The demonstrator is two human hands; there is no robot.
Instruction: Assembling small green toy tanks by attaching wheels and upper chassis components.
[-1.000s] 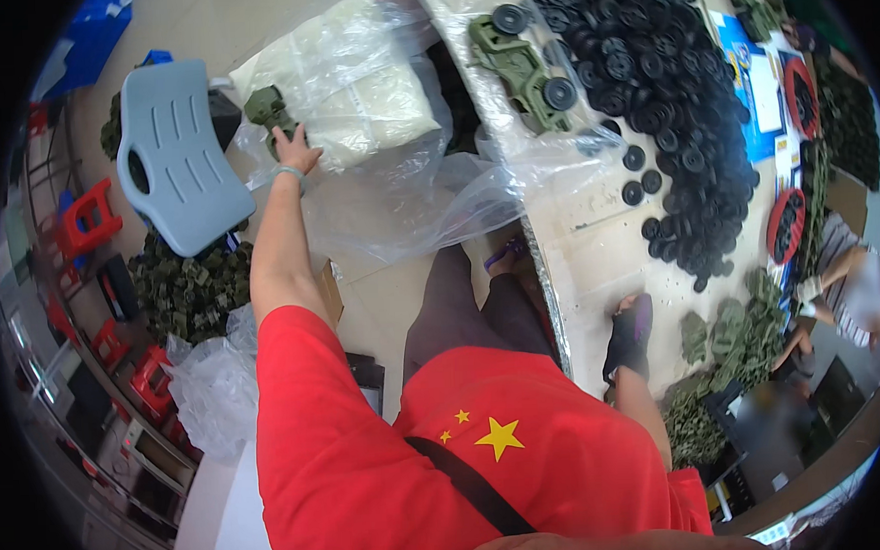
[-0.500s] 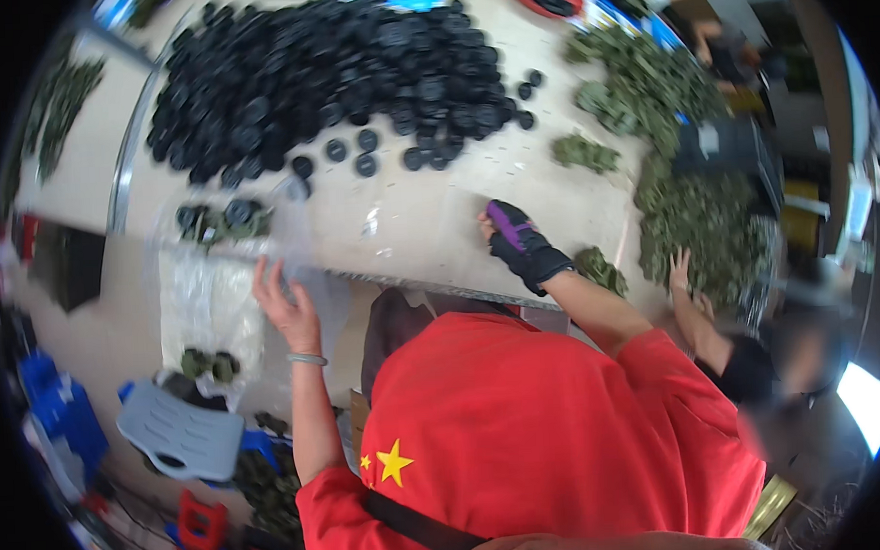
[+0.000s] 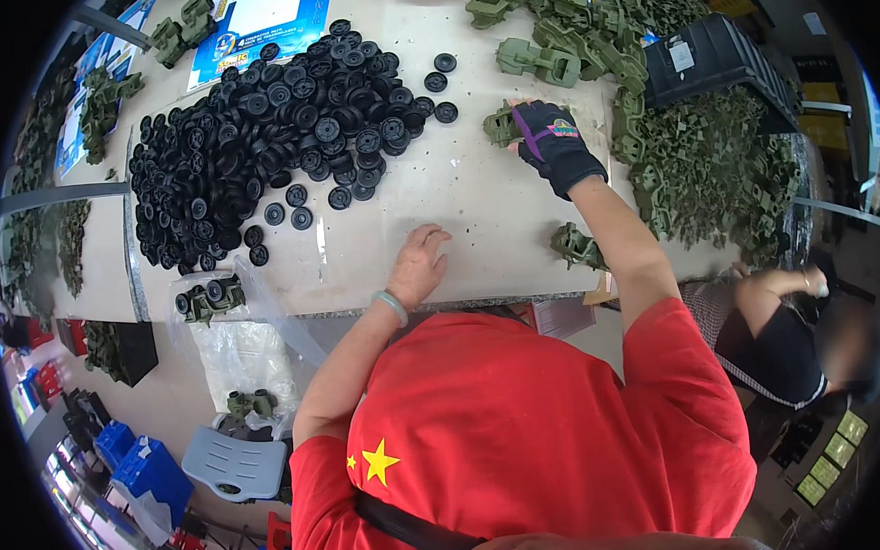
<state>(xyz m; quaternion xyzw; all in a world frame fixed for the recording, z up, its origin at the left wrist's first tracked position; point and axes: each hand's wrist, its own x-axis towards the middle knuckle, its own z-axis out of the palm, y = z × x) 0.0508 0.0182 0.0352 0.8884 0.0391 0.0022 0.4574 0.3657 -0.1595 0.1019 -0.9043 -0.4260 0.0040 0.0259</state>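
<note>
In its black and purple fingerless glove, my right hand (image 3: 554,145) has its fingers closed on an olive-green plastic toy vehicle body (image 3: 501,127) at the far right of the table. My left hand (image 3: 422,263), bare with a pale bangle at the wrist, is over the middle near part of the table. Its fingers are loosely bent and apart, with nothing in them. Beyond it lies a big heap of black toy wheels (image 3: 309,120). A green toy vehicle with black wheels (image 3: 210,299) is on the plastic bag to the left. Another green body (image 3: 579,247) sits below my right forearm.
Green vehicle parts (image 3: 708,183) are piled at the right, beside a black crate (image 3: 709,62). More bodies (image 3: 539,61) lie farther back. A clear plastic bag (image 3: 244,355) hangs over the near left edge, above a grey-blue stool (image 3: 233,464). A co-worker (image 3: 761,312) is at the right.
My right hand has moved forward and right and taken hold of a green vehicle body. My left hand has moved right, from beside the plastic bag to the table's middle. The view has shifted.
</note>
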